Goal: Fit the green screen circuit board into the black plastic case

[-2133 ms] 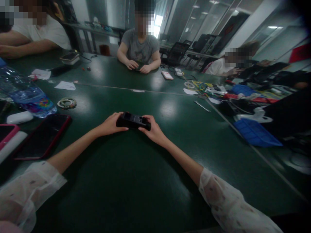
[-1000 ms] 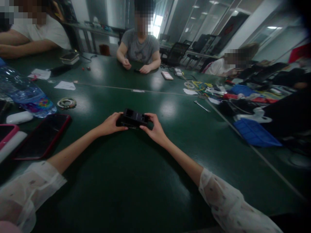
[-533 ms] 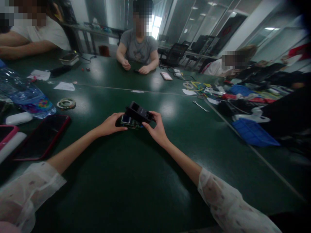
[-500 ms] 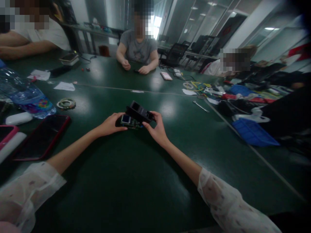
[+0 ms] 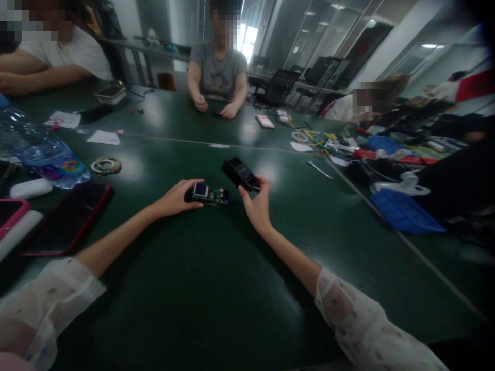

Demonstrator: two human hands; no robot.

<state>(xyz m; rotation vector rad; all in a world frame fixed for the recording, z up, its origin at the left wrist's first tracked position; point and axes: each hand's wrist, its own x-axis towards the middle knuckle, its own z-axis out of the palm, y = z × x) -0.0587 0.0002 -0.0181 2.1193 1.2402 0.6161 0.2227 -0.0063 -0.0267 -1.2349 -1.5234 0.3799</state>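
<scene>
My left hand (image 5: 178, 198) grips the left end of a small green circuit board (image 5: 212, 196) with a little square screen on it, its fingers along the top and thumb below. The board is low over the dark green table (image 5: 185, 288); whether it touches the surface I cannot tell. To its upper right, my right hand (image 5: 258, 203) is closed on the near end of a black plastic case cover (image 5: 240, 172) with small openings. The cover is tilted and raised, apart from the board.
At left stand a water bottle (image 5: 50, 154), a dark phone with a red edge (image 5: 71, 219) and a round bracelet-like coil (image 5: 105, 165). A wrench (image 5: 320, 170), tangled cables (image 5: 320, 139) and a blue tray (image 5: 404, 211) lie on the right. A person (image 5: 218, 77) sits opposite.
My right hand has moved right and slightly up with the black case cover, away from the circuit board. More of the board now shows. My left hand has stayed almost still.
</scene>
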